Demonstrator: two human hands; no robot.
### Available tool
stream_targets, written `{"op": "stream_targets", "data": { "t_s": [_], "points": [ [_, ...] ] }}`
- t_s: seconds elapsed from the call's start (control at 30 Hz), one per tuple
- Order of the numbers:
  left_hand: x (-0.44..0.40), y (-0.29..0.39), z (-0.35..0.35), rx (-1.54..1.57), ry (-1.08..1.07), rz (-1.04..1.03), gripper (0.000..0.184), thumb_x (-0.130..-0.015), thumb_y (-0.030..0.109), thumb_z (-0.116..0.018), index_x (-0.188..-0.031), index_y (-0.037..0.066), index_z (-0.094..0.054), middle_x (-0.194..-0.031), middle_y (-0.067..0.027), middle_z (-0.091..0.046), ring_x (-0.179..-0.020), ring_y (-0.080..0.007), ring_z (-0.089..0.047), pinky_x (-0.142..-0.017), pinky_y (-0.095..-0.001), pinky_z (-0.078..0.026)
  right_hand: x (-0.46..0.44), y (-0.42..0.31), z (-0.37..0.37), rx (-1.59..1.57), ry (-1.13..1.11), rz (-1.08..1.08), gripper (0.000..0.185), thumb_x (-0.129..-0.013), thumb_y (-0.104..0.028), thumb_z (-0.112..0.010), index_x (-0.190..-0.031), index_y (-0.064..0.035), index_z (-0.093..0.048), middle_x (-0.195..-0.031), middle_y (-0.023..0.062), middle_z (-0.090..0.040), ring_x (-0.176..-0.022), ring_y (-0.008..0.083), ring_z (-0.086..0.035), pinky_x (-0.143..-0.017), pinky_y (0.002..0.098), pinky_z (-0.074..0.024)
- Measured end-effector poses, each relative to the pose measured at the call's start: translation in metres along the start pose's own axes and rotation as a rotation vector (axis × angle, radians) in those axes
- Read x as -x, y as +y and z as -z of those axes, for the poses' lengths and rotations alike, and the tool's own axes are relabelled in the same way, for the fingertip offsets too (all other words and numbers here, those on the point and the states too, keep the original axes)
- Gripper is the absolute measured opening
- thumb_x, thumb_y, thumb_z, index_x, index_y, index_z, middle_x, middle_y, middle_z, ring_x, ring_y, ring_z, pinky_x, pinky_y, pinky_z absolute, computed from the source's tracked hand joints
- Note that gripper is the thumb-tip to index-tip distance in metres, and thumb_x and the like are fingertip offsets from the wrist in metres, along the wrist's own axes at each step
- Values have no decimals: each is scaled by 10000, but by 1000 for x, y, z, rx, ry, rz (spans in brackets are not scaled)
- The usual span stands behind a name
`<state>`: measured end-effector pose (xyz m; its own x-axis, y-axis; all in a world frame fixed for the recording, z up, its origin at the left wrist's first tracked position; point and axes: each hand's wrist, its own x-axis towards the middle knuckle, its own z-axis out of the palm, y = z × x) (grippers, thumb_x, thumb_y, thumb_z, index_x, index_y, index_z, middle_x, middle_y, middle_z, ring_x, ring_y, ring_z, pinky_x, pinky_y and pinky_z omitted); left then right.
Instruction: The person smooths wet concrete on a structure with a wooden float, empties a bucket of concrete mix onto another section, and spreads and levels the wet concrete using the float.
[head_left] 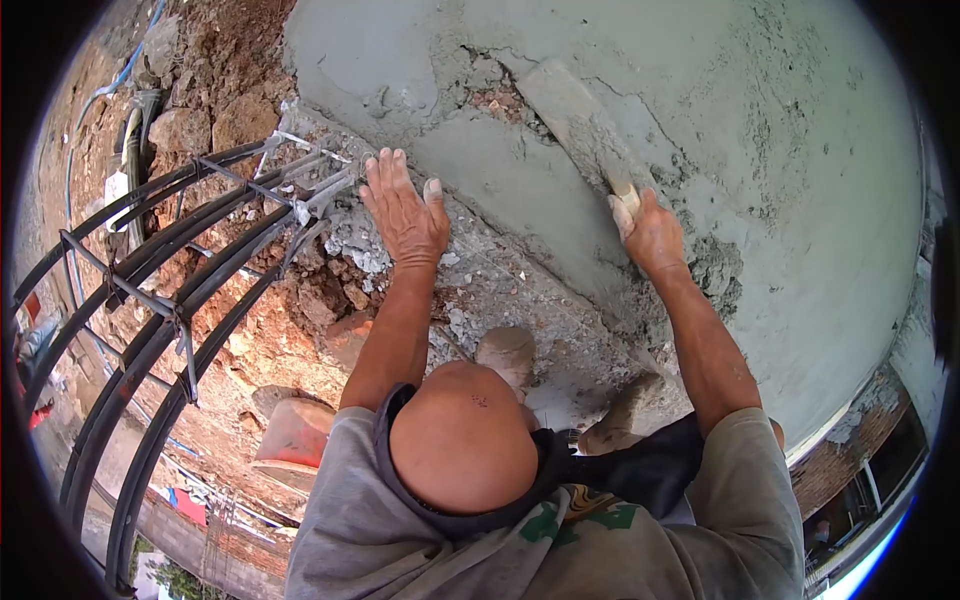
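My right hand (652, 232) is closed round the handle of a long flat trowel (585, 120), whose blade lies on the wet grey concrete (800, 200) and points up and to the left. Beside the blade's far end is a rough patch with reddish stones (503, 103). My left hand (406, 215) holds nothing; its fingers are spread, palm down, over the concrete's rough edge, close to the ends of the steel bars. Whether it touches the surface I cannot tell.
Dark reinforcing bars (150, 290) tied with cross pieces curve along the left. Broken soil and rocks (240, 110) lie beyond them. A reddish container (296, 440) rests on the ground at lower left. A blue hose (125, 75) runs at upper left.
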<state>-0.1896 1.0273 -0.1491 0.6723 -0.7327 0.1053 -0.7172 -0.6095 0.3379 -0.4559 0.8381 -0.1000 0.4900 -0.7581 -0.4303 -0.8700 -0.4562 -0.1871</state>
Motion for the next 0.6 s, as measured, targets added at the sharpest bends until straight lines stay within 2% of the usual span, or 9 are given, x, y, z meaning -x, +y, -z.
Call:
{"op": "stream_targets", "data": {
  "t_s": [0.1, 0.2, 0.3, 0.4, 0.6],
  "points": [
    [3, 1, 0, 8, -5, -4, 561, -978, 371, -406, -1446, 82, -300, -1492, -153, -324, -1412, -370, -228, -1124, -573, -128, 38, 21, 16, -90, 78, 81, 454, -863, -442, -640, -966, -27, -486, -684, 221, -636, -635, 432, -633, -572, 504, -511],
    [0, 2, 1, -1, 18, -4, 559, -979, 376, -400, -1443, 79, -304, -1492, -152, -327, -1410, -379, -230, -1119, -586, -126, 70, 10, 12, -190, -53, 131, 407, -830, -379, -673, -969, -48, -479, -721, 204, -647, -660, 414, -644, -594, 501, -517],
    [-1, 3, 0, -12, 15, -17, 555, -987, 388, -382, -1435, 67, -314, -1491, -151, -326, -1407, -382, -234, -1119, -589, -121, 85, 2, -22, -30, -278, 231, 369, -784, -292, -688, -977, -62, -474, -770, 188, -659, -691, 390, -656, -615, 500, -522],
    [0, 0, -2, -22, 25, -38, 557, -994, 411, -363, -1430, 67, -322, -1488, -145, -332, -1410, -378, -228, -1122, -587, -114, 69, 10, -37, -17, -252, 145, 365, -750, -238, -688, -985, -62, -471, -800, 178, -666, -710, 373, -664, -621, 494, -525],
    [0, 1, -2, -40, -3, -38, 573, -997, 445, -335, -1428, 68, -328, -1496, -133, -322, -1426, -363, -193, -1134, -574, -85, 33, 25, -30, 7, -185, 220, 358, -766, -266, -681, -983, -65, -480, -807, 170, -670, -743, 360, -668, -636, 472, -528]
  ]
}}
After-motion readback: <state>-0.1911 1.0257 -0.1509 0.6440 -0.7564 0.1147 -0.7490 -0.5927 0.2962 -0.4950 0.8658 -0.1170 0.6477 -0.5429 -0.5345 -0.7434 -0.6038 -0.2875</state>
